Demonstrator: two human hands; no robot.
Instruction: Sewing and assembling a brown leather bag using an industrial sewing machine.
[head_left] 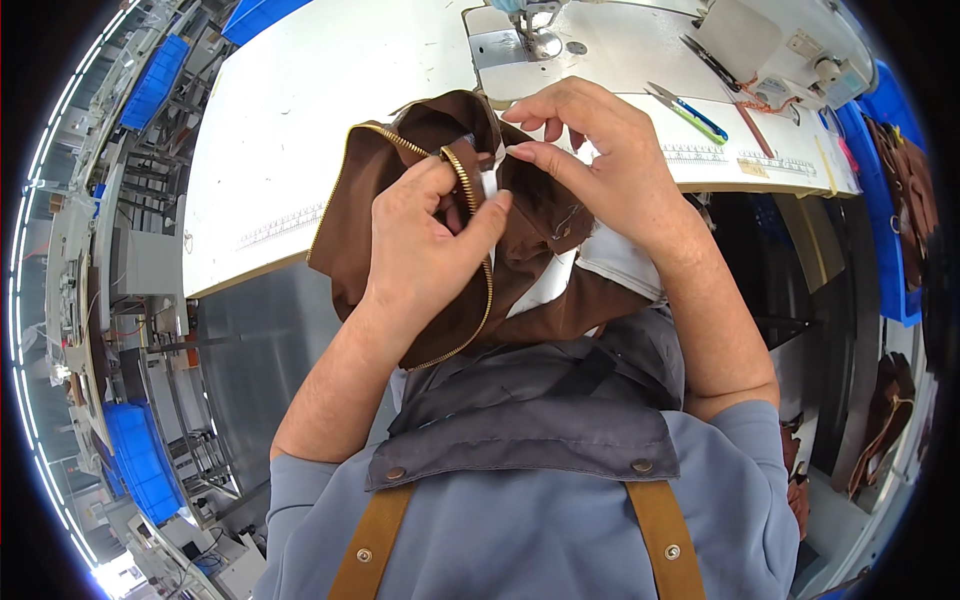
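A brown fabric piece, perhaps a bag or garment (pixel 375 190), lies bunched over the table's front edge and my lap. A brass-toothed zipper (pixel 489 290) curves along its edges. My left hand (pixel 430 235) is closed on the brown fabric beside the zipper, thumb toward a small white strip (pixel 489 182). My right hand (pixel 610 150) pinches a thin whitish bit, maybe tape or thread, at the fabric's upper edge; its exact kind is too small to make out. White lining or paper (pixel 548 283) shows between the folds below.
The white sewing table (pixel 290 130) carries a sewing machine (pixel 530 35) at the far middle. To the right lie blue-green handled snips (pixel 690 113), dark tweezers (pixel 710 62) and a printed ruler (pixel 780 162). Blue bins (pixel 880 200) with brown pieces stand at right; a blue crate (pixel 143 460) sits left.
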